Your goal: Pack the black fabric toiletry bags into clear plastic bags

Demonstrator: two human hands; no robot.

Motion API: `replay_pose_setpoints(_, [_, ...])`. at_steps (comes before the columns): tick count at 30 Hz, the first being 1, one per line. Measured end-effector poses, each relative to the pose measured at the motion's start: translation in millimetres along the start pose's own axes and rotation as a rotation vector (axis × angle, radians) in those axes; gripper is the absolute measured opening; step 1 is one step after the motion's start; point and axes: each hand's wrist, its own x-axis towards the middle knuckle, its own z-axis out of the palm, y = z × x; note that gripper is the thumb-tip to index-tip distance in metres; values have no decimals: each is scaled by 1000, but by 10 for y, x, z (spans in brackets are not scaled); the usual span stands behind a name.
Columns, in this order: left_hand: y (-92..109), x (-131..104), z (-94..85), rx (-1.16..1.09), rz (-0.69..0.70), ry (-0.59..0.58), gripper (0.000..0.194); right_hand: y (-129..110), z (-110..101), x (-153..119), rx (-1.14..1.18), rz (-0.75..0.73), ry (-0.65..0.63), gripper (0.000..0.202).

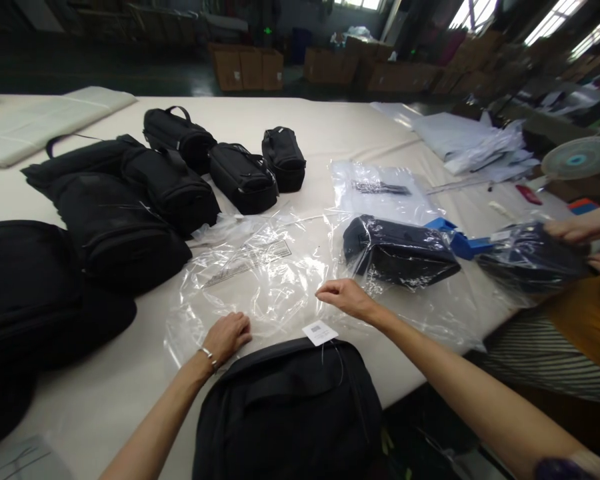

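A clear plastic bag with printed lines lies spread on the table. My left hand, a bracelet at its wrist, is closed with curled fingers on the bag's near edge. To the right, my right hand is closed in a pinch at the bag's film; its fingertips are partly hidden. Just below both hands sits a black backpack, close to me at the table edge. From it hangs a white tag on a thin string, lying at the top of the backpack.
Several black bags stand at left. A dark bag in plastic lies right of centre, near a blue tape dispenser. A co-worker's hands hold another wrapped bag. Plastic sheets and a fan are beyond.
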Motion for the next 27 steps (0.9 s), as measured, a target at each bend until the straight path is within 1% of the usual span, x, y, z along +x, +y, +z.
replay_pose_setpoints(2, [-39,47,-93,-10,-7,7,14,-79,35,117,-52,-77,-25,19])
replay_pose_setpoints(3, [-44,74,-159,-15,-19,25,17,-117,86,169,-103,-129,-53,19])
replay_pose_setpoints(4, [-35,102,-237,-19,-34,52,20,-153,159,216,-168,-190,-89,25])
replay_pose_setpoints(5, [-11,129,-324,-22,-45,82,24,-184,246,259,-241,-256,-125,41])
replay_pose_setpoints(7, [75,168,-507,-22,-50,140,29,-226,430,340,-386,-367,-168,81])
replay_pose_setpoints(8, [131,178,-591,-19,-48,163,30,-236,508,381,-456,-396,-160,88])
replay_pose_setpoints(9, [189,178,-664,-13,-52,183,29,-241,564,421,-519,-406,-134,79])
replay_pose_setpoints(11, [300,155,-770,4,-89,227,27,-241,591,497,-610,-383,-50,36])
replay_pose_setpoints(12, [350,136,-802,8,-124,258,26,-244,564,531,-635,-366,-5,23])
replay_pose_setpoints(15, [490,82,-833,-7,-252,394,27,-303,395,603,-641,-344,98,25])
replay_pose_setpoints(17, [580,74,-821,-16,-324,484,31,-385,290,627,-578,-356,227,24])
replay_pose_setpoints(19, [645,92,-796,36,-345,516,34,-465,231,643,-479,-385,378,24])
replay_pose_setpoints(20, [654,107,-782,78,-328,507,37,-489,214,649,-444,-418,422,25])
replay_pose_setpoints(21, [640,119,-769,120,-297,484,39,-494,198,655,-441,-468,418,26])
replay_pose_setpoints(22, [601,125,-759,154,-265,457,38,-479,178,660,-476,-531,360,28])
replay_pose_setpoints(24, [447,100,-760,171,-232,418,27,-388,108,665,-592,-626,159,33])
replay_pose_setpoints(25, [340,62,-773,155,-250,419,25,-319,54,663,-639,-618,69,34])
replay_pose_setpoints(26, [222,8,-793,133,-289,434,27,-239,-12,657,-668,-576,10,32])
replay_pose_setpoints(27, [103,-63,-818,105,-344,460,29,-153,-86,647,-676,-511,-6,28])
